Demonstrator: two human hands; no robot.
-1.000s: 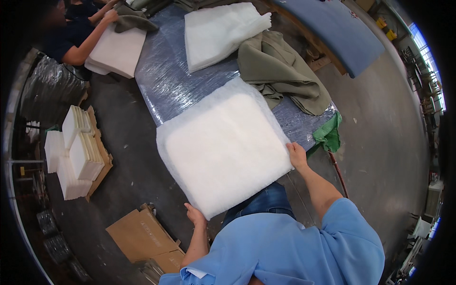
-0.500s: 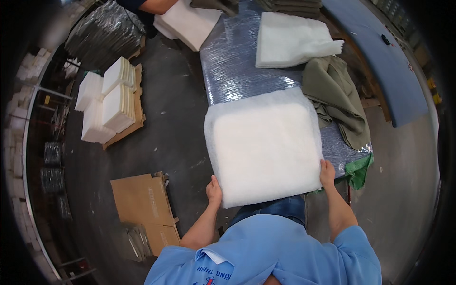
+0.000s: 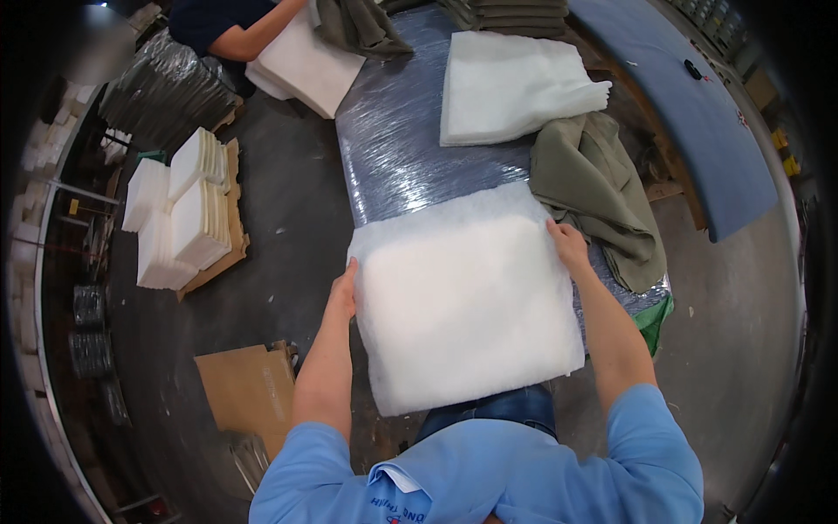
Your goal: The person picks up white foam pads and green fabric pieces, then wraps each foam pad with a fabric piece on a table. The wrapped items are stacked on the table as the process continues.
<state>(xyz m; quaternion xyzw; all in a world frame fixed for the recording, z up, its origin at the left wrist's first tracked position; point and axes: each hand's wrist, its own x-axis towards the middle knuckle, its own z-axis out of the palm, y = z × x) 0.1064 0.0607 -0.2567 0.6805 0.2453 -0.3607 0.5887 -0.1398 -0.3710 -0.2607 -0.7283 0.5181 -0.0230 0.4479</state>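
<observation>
A white cushion pad point(image 3: 471, 301) lies at the near end of the plastic-wrapped table point(image 3: 410, 113); a thin, fluffy sheet of white batting point(image 3: 454, 210) sticks out past its far edge. My left hand point(image 3: 347, 286) grips the pad's left edge, its fingers mostly out of sight against the side. On the right edge, close to the far corner, my right hand point(image 3: 567, 244) holds on with the thumb on top and the other fingers partly hidden. Just beyond that hand lies a crumpled olive-green cloth cover point(image 3: 598, 192).
Folded white batting point(image 3: 515, 87) sits farther up the table, with stacked olive fabric point(image 3: 519, 17) behind. A co-worker's arm point(image 3: 262, 35) is beside white pads point(image 3: 305, 65) at far left. White foam stacks point(image 3: 196, 227) and cardboard point(image 3: 249, 389) stand left; a blue-topped table point(image 3: 698, 131) is right.
Both my hands have moved from the pad's near sides farther along its edges, away from me. The co-worker's arm shows more, with olive cloth over the pads there.
</observation>
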